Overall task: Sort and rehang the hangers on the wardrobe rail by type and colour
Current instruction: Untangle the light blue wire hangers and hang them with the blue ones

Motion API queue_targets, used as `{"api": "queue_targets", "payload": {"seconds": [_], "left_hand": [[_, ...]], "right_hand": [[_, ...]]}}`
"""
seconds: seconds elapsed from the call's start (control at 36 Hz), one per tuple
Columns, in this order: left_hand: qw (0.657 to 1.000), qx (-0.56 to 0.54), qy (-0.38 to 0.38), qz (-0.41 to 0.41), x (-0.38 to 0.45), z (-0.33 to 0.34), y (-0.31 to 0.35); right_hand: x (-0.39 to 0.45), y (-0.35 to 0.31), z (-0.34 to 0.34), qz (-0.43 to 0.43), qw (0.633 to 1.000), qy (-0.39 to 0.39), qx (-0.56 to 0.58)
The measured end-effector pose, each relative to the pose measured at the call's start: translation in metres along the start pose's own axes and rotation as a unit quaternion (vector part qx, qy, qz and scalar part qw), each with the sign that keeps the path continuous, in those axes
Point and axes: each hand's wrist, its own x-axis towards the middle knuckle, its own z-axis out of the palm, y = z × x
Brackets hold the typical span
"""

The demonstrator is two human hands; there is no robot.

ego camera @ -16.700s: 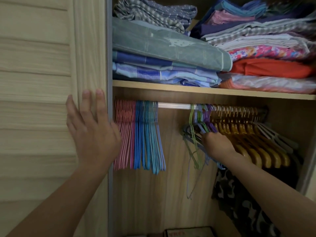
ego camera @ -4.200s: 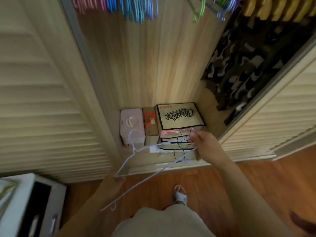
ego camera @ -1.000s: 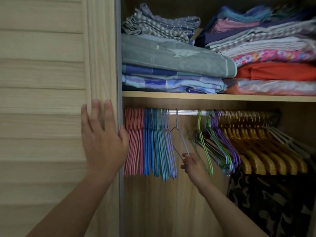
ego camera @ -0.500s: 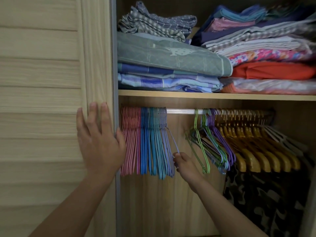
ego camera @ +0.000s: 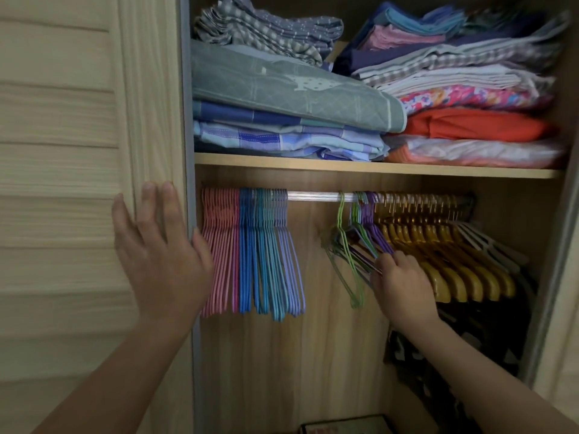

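Forearms reached up from the bottom corners of the frame into an open light-wood wardrobe. The left hand lay flat, fingers straight and slightly spread, against the edge of the pale louvred wooden door at the left side of the opening. The right hand was deeper inside, its fingers curled in among a tangled cluster of green, blue and purple wire hangers; whether it actually gripped one of them could not be told.

That cluster hung near the middle of the metal wardrobe rail, tilted and crossing one another. At the rail's left end, well apart from it across a bare stretch of rail, hung a tidy row of thin wire hangers: pink ones nearest the door, then blue ones, teal ones and pale lilac ones. Just right of the tangle ran a row of yellow-brown wooden hangers with brass hooks, and white plastic hangers hung at the rail's right end. A dark camouflage-patterned garment hung below the wooden ones.

Above the rail, a wooden shelf carried two stacks of folded fabrics: a grey-green quilted piece over blue checked cloth on the left, orange cloth and floral prints on the right.
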Motion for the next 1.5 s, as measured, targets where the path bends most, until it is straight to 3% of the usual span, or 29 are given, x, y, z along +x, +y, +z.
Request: {"api": "queue_targets", "payload": {"seconds": [0.11,0.36,0.75,1.03,1.25,1.33,1.44,1.5], "left_hand": [[1.000,-0.002,-0.002,0.001,0.000,0.001,-0.001],[1.000,-0.007,-0.007,-0.001,-0.001,0.001,-0.003],[1.000,-0.015,-0.006,-0.005,-0.002,0.004,-0.005],[1.000,-0.002,-0.006,-0.004,-0.001,0.005,-0.005],[0.999,0.011,-0.037,-0.022,0.001,-0.001,0.002],[0.997,0.006,-0.073,-0.021,-0.010,-0.011,0.006],[0.988,-0.098,-0.102,-0.063,-0.074,-0.038,0.016],[0.972,-0.171,-0.153,-0.054,-0.136,-0.061,0.034]], "right_hand": [[0.010,0.006,0.003,0.001,0.996,-0.043,-0.083],[0.018,-0.011,0.000,0.026,0.980,-0.135,-0.142],[0.055,-0.020,-0.025,0.016,0.986,-0.125,-0.111],[0.087,-0.037,-0.025,0.033,0.978,-0.184,-0.093],[0.029,-0.011,-0.031,0.037,0.964,-0.232,-0.128],[-0.018,-0.002,-0.031,0.048,0.951,-0.284,-0.110],[-0.105,0.005,-0.024,0.050,0.935,-0.346,-0.050],[-0.158,0.008,-0.017,0.058,0.912,-0.405,-0.029]]}}
